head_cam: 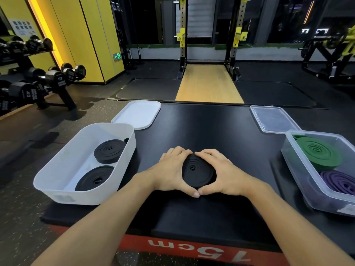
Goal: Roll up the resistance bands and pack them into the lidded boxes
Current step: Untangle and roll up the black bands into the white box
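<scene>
Head view: left hand [171, 169] and right hand [224, 171] curl round the black rolled band [197, 170] at the middle of the padded platform [211, 127], thumbs touching, likely keeping the coil from springing loose

Bare bench [207, 127] lies open between the white lid [137, 115] and clear lid [273, 120]. White box [57, 189] blocks left, clear box [299, 169] right.
</scene>
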Demonstrator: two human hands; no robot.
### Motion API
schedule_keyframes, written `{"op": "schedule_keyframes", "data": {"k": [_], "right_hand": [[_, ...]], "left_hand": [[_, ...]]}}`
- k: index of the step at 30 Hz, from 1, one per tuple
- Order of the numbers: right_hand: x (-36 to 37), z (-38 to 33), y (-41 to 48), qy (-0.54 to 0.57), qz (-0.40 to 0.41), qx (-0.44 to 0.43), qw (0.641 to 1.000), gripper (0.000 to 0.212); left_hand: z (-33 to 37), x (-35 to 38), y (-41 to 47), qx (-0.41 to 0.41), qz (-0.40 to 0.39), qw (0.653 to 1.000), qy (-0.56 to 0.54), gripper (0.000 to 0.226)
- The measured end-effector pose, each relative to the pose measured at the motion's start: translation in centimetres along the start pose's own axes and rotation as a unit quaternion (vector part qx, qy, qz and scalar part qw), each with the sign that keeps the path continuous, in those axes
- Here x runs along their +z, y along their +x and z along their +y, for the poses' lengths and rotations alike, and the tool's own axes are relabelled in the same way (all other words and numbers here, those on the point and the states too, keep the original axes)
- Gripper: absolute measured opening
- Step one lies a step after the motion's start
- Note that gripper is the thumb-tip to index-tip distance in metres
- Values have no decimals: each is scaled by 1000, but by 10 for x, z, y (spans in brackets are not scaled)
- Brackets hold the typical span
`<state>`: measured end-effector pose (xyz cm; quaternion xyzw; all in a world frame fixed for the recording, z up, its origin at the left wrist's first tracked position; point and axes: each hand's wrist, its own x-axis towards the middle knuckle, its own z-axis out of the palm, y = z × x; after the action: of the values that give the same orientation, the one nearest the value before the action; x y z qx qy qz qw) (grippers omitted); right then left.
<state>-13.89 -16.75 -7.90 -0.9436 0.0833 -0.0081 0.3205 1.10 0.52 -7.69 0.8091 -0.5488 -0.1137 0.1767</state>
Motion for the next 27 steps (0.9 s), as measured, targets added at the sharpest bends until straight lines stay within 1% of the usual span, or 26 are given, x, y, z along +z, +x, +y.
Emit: {"op": "schedule_keyframes", "data": {"k": [3,9,11,14,17,22,24,27], "right_hand": [[-3,3,-10,34,8,0,999,103],[-3,7,-24,78,80,22,994,85],[-1,4,-27,94,96,24,991,81],[2,0,-28,129,97,20,987,81],[2,-16,-28,171,100,-6,980,82],[-2,-63,-24,226,113,-68,965,81],[-4,-83,-20,245,111,-90,959,80],[-1,-109,-5,254,107,-114,954,79]], "left_hand": [[1,4,-2,-6,14,1000,-15,115],[11,13,-4,-39,62,997,-12,107],[15,13,-9,-54,76,995,-14,105],[25,7,-22,-68,124,990,18,106],[32,-8,-39,-69,176,981,28,101],[40,-50,-71,-76,224,971,35,89],[41,-71,-85,-80,236,967,53,88],[30,-105,-106,-99,240,965,42,90]]}}
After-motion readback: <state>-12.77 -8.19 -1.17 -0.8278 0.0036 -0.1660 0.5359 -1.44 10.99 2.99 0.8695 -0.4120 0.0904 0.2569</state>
